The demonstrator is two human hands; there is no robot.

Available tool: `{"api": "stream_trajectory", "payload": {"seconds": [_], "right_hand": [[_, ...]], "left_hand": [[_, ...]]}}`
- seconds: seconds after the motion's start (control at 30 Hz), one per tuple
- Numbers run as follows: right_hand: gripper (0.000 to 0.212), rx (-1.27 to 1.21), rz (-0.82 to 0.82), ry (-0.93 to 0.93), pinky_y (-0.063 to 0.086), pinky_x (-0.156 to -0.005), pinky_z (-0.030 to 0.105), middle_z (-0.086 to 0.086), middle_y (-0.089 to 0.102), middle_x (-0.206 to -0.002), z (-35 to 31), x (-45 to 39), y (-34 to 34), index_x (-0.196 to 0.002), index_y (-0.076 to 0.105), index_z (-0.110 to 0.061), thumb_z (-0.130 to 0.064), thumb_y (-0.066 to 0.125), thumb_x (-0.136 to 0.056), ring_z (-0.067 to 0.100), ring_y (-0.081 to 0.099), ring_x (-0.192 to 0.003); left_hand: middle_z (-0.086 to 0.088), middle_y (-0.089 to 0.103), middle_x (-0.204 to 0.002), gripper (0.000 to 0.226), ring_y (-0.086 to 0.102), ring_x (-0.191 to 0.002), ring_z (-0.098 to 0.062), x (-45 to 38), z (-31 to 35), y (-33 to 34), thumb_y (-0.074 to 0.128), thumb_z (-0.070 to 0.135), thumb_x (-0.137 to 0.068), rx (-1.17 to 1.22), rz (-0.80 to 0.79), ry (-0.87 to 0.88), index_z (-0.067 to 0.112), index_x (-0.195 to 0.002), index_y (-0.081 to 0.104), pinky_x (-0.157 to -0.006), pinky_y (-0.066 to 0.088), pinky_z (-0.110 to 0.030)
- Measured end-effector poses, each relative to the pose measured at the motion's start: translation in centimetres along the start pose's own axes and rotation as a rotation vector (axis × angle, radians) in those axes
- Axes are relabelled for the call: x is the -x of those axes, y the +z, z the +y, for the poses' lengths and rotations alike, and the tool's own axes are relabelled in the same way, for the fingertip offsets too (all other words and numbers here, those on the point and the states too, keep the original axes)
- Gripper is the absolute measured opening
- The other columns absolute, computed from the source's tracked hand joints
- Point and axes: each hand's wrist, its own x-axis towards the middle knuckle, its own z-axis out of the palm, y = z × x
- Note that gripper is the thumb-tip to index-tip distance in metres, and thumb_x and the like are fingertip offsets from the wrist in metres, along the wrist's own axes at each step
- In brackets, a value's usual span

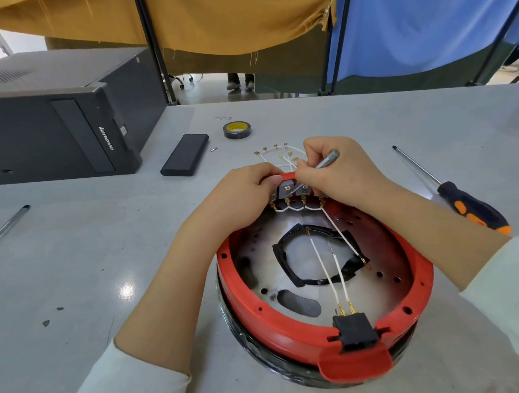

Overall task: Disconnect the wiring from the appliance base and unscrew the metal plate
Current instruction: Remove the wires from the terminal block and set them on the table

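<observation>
White sleeves frame a round appliance base (323,285) on a grey table (107,260): a red plastic ring over a scorched, perforated metal plate (380,251), with a black plug socket (355,329) at its near edge. White wires (328,270) with brass terminals cross the plate. At the far rim, the left hand (240,194) grips a grey switch block (293,192); the right hand (336,170) pinches a slim metal tool (327,160) against it. A black-and-orange screwdriver (458,198) lies to the right, well apart.
</observation>
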Motion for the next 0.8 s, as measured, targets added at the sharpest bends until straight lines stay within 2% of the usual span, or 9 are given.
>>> {"api": "stream_trajectory", "payload": {"seconds": [0.13,0.23,0.37,0.47,0.53,0.63,0.7,0.8], "right_hand": [[0.032,0.033,-0.019,-0.031,0.035,-0.046,0.024,-0.004,0.041,-0.044,0.1,-0.1,0.2,-0.057,0.037,-0.009,-0.012,0.061,-0.079,0.010,0.050,-0.042],[0.033,-0.018,-0.052,0.040,0.035,-0.041,0.020,-0.003,0.045,-0.039,0.0,-0.7,0.3,-0.054,0.036,-0.014,-0.012,0.059,-0.077,0.007,0.047,-0.035],[0.029,-0.026,-0.139,0.144,0.038,-0.041,0.021,-0.001,0.049,-0.034,-0.5,-2.0,0.1,-0.053,0.037,-0.016,-0.012,0.058,-0.073,0.014,0.045,-0.038],[0.029,-0.037,-0.075,0.112,0.036,-0.041,0.022,-0.001,0.046,-0.037,-0.4,-1.6,0.3,-0.055,0.037,-0.015,-0.012,0.059,-0.074,0.012,0.046,-0.034],[0.028,-0.016,-0.034,0.069,0.038,-0.044,0.026,0.004,0.045,-0.045,-0.3,-1.1,0.4,-0.057,0.039,-0.014,-0.014,0.059,-0.076,0.011,0.049,-0.036],[0.027,0.029,-0.012,0.018,0.044,-0.050,0.038,0.013,0.046,-0.055,-0.6,-0.9,0.4,-0.061,0.042,-0.008,-0.016,0.059,-0.079,0.019,0.048,-0.048],[0.027,0.028,-0.021,0.032,0.043,-0.047,0.035,0.014,0.046,-0.053,-0.6,-1.0,0.4,-0.060,0.040,-0.009,-0.015,0.059,-0.079,0.018,0.049,-0.045],[0.030,-0.002,-0.066,0.108,0.037,-0.040,0.020,0.001,0.047,-0.037,-0.6,-1.6,0.4,-0.054,0.037,-0.014,-0.013,0.057,-0.077,0.010,0.043,-0.034]], "left_hand": [[0.014,0.057,-0.079,0.025,0.050,-0.072,-0.002,0.0,-0.1,0.1,0.041,0.033,-0.099,-0.008,0.004,0.005,0.033,-0.113,0.062,-0.061,0.036,-0.018],[0.014,0.055,-0.075,0.025,0.048,-0.067,-0.002,0.0,0.0,0.1,0.041,0.032,-0.099,-0.017,0.009,0.005,0.033,-0.112,0.062,-0.058,0.034,-0.020],[0.013,0.056,-0.076,0.026,0.047,-0.063,-0.002,0.0,0.1,0.1,0.040,0.031,-0.099,-0.027,0.005,0.003,0.032,-0.113,0.062,-0.055,0.031,-0.020],[0.016,0.052,-0.070,0.026,0.046,-0.061,-0.001,0.0,0.1,0.1,0.040,0.031,-0.099,-0.025,0.012,0.005,0.033,-0.114,0.061,-0.054,0.030,-0.018],[0.017,0.050,-0.066,0.026,0.044,-0.056,0.000,0.0,0.0,0.1,0.040,0.032,-0.099,-0.027,0.019,0.004,0.034,-0.115,0.061,-0.051,0.029,-0.016],[0.018,0.049,-0.064,0.026,0.044,-0.052,0.004,0.0,0.0,0.2,0.041,0.031,-0.099,-0.016,0.024,0.014,0.034,-0.114,0.061,-0.047,0.031,-0.008],[0.018,0.049,-0.066,0.026,0.045,-0.056,0.002,0.0,-0.1,0.1,0.040,0.030,-0.099,-0.018,0.025,0.020,0.033,-0.115,0.061,-0.048,0.031,-0.007],[0.018,0.049,-0.070,0.026,0.045,-0.060,0.000,-0.1,-0.1,0.2,0.039,0.030,-0.100,-0.034,0.021,0.013,0.032,-0.115,0.061,-0.051,0.028,-0.013]]}}
